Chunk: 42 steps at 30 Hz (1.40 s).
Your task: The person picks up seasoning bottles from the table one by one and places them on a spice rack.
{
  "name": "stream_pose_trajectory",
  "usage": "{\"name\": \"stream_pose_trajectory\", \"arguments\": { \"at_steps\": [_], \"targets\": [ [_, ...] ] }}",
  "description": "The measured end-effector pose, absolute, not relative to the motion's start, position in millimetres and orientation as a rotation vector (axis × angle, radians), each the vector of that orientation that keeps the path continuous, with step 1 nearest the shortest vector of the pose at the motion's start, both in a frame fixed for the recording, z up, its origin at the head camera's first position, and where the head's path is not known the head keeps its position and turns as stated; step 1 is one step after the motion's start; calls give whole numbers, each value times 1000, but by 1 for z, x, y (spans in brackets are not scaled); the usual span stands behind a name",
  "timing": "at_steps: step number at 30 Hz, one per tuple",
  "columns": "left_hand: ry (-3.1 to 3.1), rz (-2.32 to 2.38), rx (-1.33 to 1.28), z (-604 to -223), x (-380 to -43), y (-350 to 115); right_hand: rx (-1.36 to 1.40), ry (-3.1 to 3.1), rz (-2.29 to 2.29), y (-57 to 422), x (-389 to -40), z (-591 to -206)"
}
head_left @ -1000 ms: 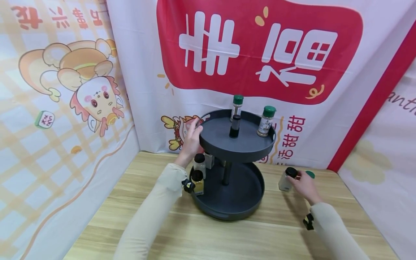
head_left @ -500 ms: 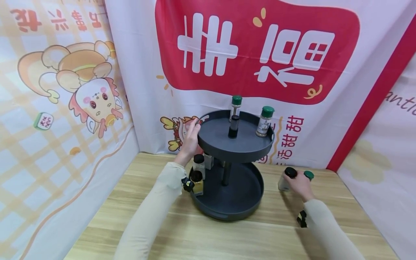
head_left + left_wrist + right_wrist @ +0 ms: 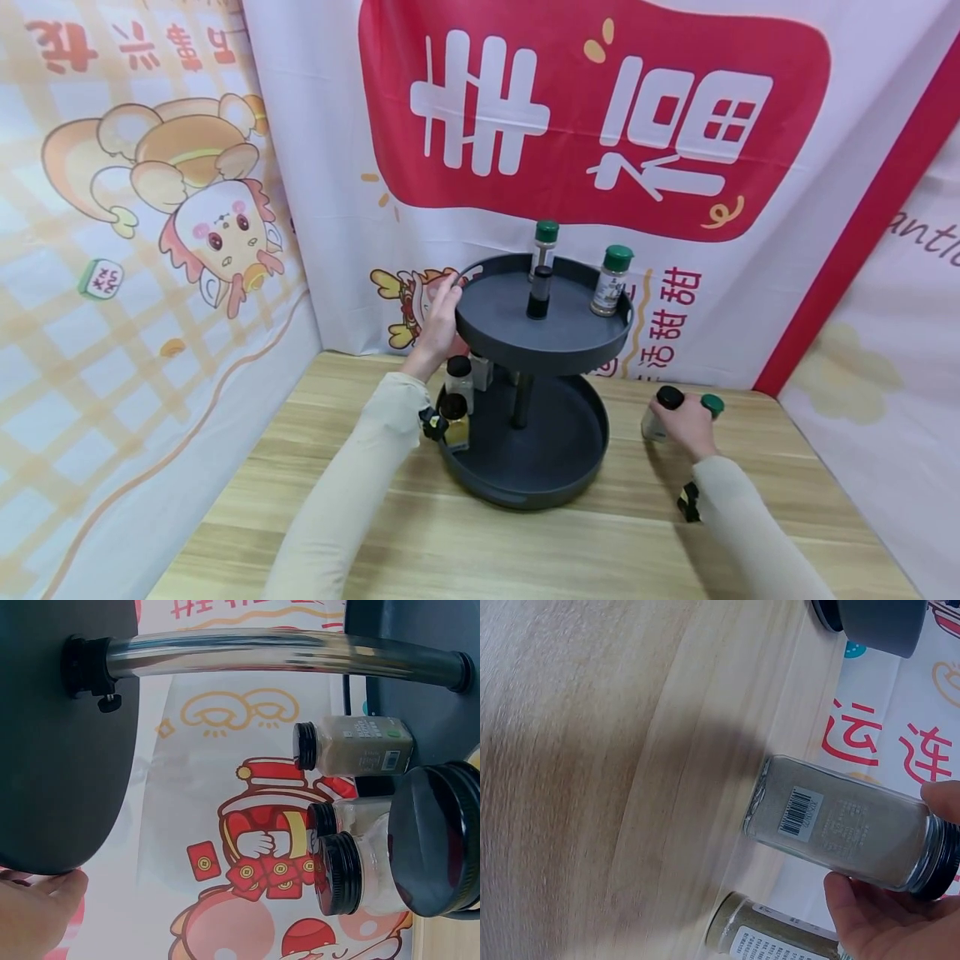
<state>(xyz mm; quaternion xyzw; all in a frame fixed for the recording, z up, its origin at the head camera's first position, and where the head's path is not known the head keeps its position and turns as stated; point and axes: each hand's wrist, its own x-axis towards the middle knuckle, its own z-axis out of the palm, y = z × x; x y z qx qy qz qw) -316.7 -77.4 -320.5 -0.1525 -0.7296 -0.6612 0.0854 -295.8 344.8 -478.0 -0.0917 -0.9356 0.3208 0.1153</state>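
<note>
A dark grey two-tier turntable tray [image 3: 536, 487] stands on the table. My left hand [image 3: 437, 329] holds the left rim of its upper tier; in the left wrist view the fingers [image 3: 56, 896] lie at that tier's edge. To the right, my right hand [image 3: 690, 423] grips a black-lidded glass spice jar [image 3: 832, 821] near its lid, thumb on one side and fingers on the other. The jar is upright, filled with greyish powder and carries a barcode label. Next to it stands a green-capped spice bottle [image 3: 780, 930], partly hidden by the hand in the head view.
Two green-capped bottles [image 3: 611, 282] stand on the upper tier, around a dark central post [image 3: 538, 293]. Several black-lidded jars [image 3: 455, 423] stand at the left of the lower tier. A printed cloth [image 3: 337, 167] hangs close behind the wooden table [image 3: 420, 542].
My right hand has shifted slightly left and closed further round the black-lidded jar, uncovering more of the green cap beside it. My left hand has kept its place at the rim.
</note>
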Motion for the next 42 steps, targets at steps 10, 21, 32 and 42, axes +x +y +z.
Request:
{"name": "stream_pose_trajectory", "arguments": {
  "at_steps": [10,21,32,42],
  "targets": [
    [-2180,-1987,-444,-318,-315,-78,-336,-2755,898,343,-296,-482],
    [-2197,-1988,-418,-317,-315,-79,-358,-2730,963,339,-292,-484],
    [-2163,-1991,-475,-319,-312,-79,-373,-2731,920,341,-290,-488],
    [-2155,-1969,-444,-319,-307,-78,-377,-2715,886,344,-292,-489]
  ]
}}
